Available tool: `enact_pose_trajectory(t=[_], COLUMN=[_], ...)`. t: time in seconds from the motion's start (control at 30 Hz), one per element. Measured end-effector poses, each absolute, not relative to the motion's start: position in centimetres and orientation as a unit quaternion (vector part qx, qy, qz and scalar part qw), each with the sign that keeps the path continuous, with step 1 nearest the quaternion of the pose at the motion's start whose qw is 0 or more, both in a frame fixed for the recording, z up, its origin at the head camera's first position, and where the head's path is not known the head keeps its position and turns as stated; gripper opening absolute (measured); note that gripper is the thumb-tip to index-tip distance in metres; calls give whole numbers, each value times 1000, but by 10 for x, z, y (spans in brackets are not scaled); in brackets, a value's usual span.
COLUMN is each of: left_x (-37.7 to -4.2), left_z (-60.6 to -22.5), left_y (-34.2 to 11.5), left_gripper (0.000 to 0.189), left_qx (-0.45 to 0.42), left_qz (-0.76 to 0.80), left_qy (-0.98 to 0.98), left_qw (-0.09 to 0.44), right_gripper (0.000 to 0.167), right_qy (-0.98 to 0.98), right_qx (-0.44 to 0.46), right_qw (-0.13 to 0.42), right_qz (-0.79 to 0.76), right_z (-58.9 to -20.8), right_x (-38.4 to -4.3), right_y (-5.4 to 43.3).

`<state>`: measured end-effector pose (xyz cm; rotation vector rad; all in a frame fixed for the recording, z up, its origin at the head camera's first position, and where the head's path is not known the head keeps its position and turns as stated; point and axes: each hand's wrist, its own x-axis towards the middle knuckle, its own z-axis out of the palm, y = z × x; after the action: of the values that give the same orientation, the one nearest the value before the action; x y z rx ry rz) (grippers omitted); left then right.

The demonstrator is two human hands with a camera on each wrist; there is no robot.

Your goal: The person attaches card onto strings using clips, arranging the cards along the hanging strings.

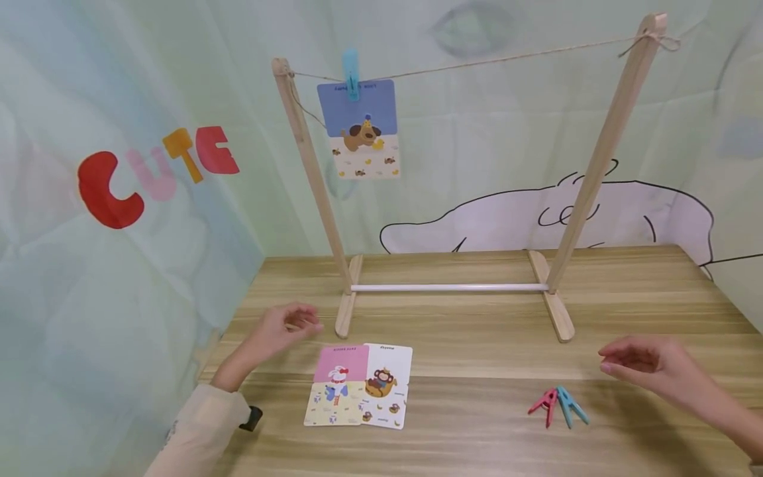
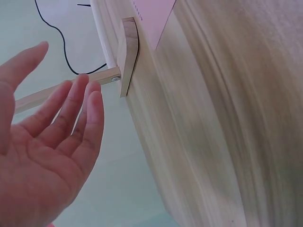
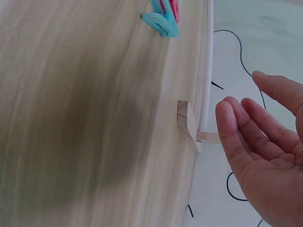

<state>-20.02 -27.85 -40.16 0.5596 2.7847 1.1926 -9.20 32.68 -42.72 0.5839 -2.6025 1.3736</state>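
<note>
My left hand (image 1: 283, 331) hovers above the table beside the rack's left foot, fingers relaxed, nothing held. Just right of it lie two overlapping picture cards: a pink and yellow dog card (image 1: 337, 391) on top of a white monkey card (image 1: 390, 377). Over on the right, my right hand (image 1: 652, 364) is raised above the table with loosely bent fingers and an unoccupied palm, as the right wrist view also shows. Near it lie a red clothespin (image 1: 546, 404) and a blue clothespin (image 1: 571, 405), side by side. A puppy card (image 1: 365, 142) hangs from the string under a light blue clothespin (image 1: 352, 74).
A wooden rack with a left post (image 1: 312, 172), a right post (image 1: 602, 152) and a white crossbar (image 1: 450, 287) stands at the table's back. Twine (image 1: 507, 59) runs between the post tops. Behind hangs a printed curtain (image 1: 238, 59) with coloured letters at left.
</note>
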Motion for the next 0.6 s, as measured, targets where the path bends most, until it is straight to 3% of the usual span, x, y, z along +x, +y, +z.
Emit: enact_pose_trajectory(t=[0.6], left_x=[-196], left_z=[-419], left_y=[-281], left_gripper=[44], left_qx=[202], left_qz=[384], left_qy=[897], left_qw=[89], right_gripper=[18], right_qy=[-865], right_qx=[203], right_qw=[52], right_qz=[456], right_z=[-449], right_x=[-80], right_y=[313])
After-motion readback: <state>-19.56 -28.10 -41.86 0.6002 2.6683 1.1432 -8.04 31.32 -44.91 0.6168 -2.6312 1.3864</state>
